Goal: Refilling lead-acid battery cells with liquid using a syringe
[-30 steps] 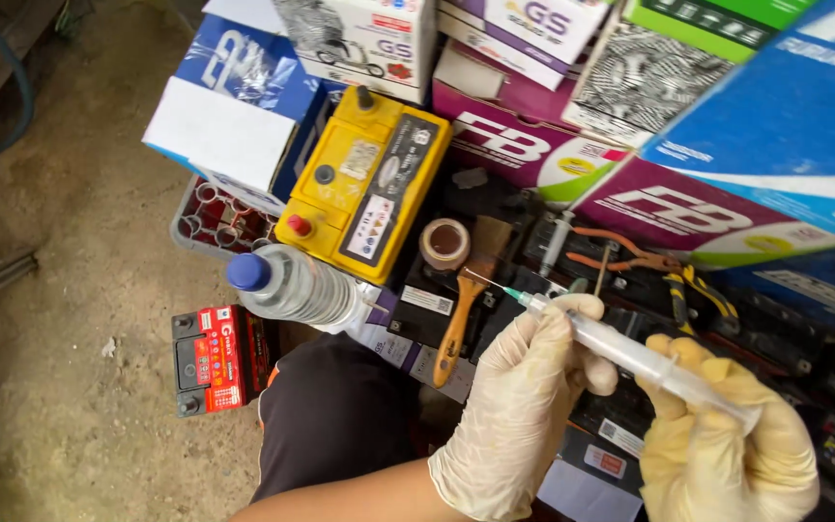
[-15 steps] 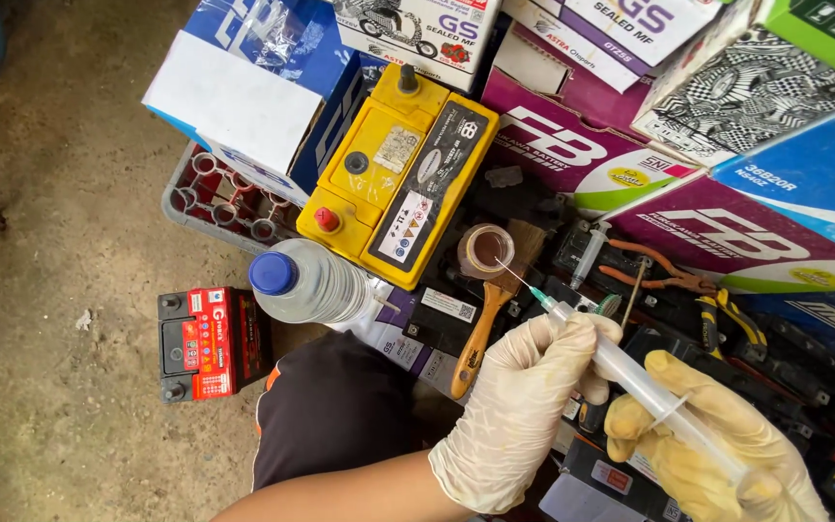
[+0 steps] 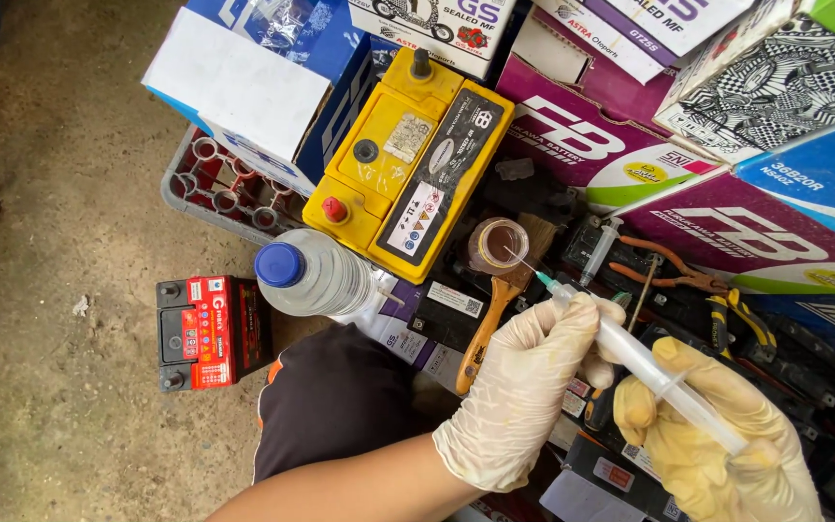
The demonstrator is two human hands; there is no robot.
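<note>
**Position of parts**

- Left hand [image 3: 533,387]: gloved, fingers curled closed around the front of the syringe [image 3: 645,367] barrel, just behind the needle hub.
- Right hand [image 3: 717,454]: gloved, fingers folded shut around the rear of the barrel at the plunger end. Thumb placement on the plunger not discernible.
- Syringe: clear, slanted, carried between both hands above the dark battery tops [image 3: 669,319]. Needle aimed up and to the left, with its tip at the mouth of the small round cup [image 3: 498,244] of brown liquid. Contact with the liquid not discernible.
- Nearby: wooden-handled brush [image 3: 495,309] just below the cup, yellow battery [image 3: 408,164] beside it, blue-capped bottle [image 3: 316,278] to the left, pliers [image 3: 678,271] and a second syringe [image 3: 599,251] to the right.

**Recommended handling**

1. Brace the left wrist or forearm against the knee for a fixed pivot; probably the main source of needle steadiness.
2. Guide with the front grip only. Reserve the rear grip for plunger work.
3. Hold the needle centred in the cup mouth, clear of the rim. Side load likely to tip so light a cup.
4. Move the plunger slowly and evenly. Avoid jerks.
5. Avoid sweeping the needle across the brush or the battery terminals.
</note>
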